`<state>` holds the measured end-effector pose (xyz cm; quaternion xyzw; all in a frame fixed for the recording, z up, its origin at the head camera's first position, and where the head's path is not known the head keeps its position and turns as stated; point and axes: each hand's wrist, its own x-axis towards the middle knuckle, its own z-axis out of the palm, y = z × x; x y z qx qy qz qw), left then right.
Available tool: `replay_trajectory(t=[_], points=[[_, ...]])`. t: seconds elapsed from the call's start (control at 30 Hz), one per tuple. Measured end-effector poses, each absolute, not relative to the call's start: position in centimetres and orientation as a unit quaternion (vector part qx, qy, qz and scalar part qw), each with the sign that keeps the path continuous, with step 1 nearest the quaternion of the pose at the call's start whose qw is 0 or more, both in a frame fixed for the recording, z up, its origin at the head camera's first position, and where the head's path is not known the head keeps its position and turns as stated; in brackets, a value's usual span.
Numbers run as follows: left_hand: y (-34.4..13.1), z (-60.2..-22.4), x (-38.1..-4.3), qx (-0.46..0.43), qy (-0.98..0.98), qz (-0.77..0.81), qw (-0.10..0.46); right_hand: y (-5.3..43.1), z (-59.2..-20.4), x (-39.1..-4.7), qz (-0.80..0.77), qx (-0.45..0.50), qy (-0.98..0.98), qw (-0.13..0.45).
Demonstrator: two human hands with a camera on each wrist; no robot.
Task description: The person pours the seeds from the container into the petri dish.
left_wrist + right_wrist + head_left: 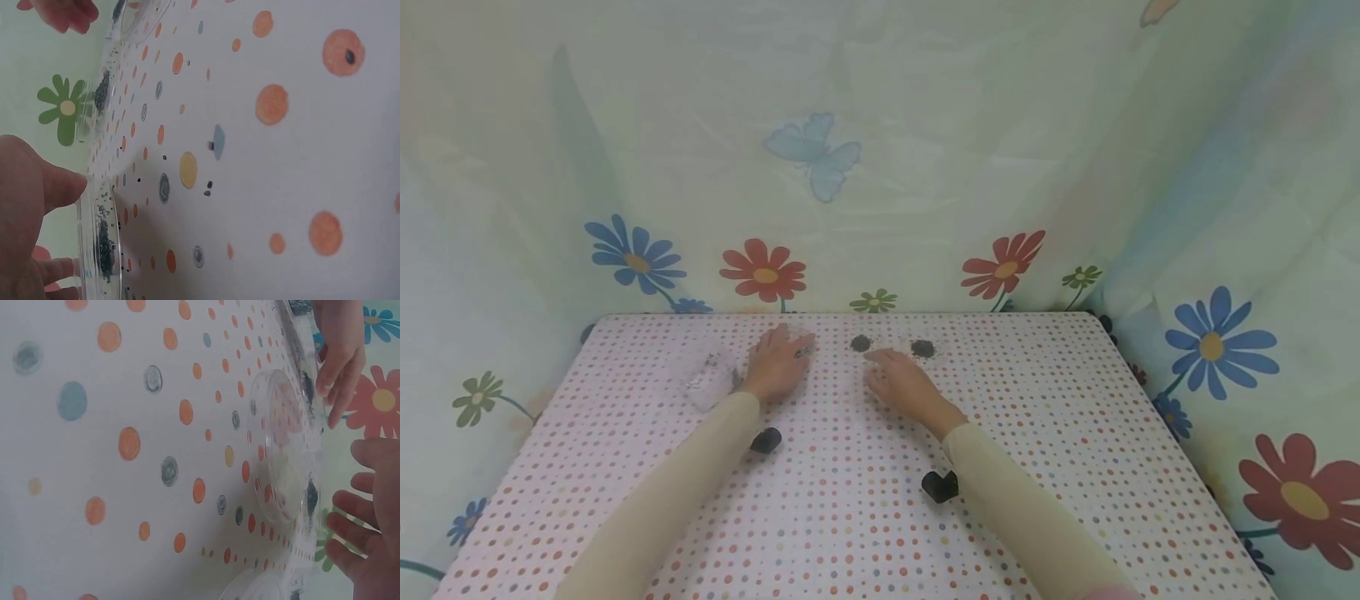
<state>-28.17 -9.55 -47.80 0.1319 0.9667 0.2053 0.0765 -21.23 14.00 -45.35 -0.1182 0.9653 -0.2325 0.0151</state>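
Holding dark granules point(105, 250), a clear dish point(89, 215) touches the left hand point(777, 367).

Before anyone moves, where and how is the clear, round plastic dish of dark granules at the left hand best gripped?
Probably grip the clear dish by opposite sides of its rim, from above: it looks shallow and level, and its loose dark granules could spill if tipped.
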Motion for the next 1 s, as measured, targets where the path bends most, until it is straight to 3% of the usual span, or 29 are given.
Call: replay_trajectory(t=[0.4,1.0], points=[[-9.5,-47.6,-28.1,0.135,0.966,0.206,0.075,14.0,-45.3,-20.4,-0.235,-0.141,0.960,0.067],[-9.7,-47.7,-28.2,0.141,0.965,0.203,0.086,14.0,-46.3,-19.8,-0.180,-0.164,0.965,0.095]])
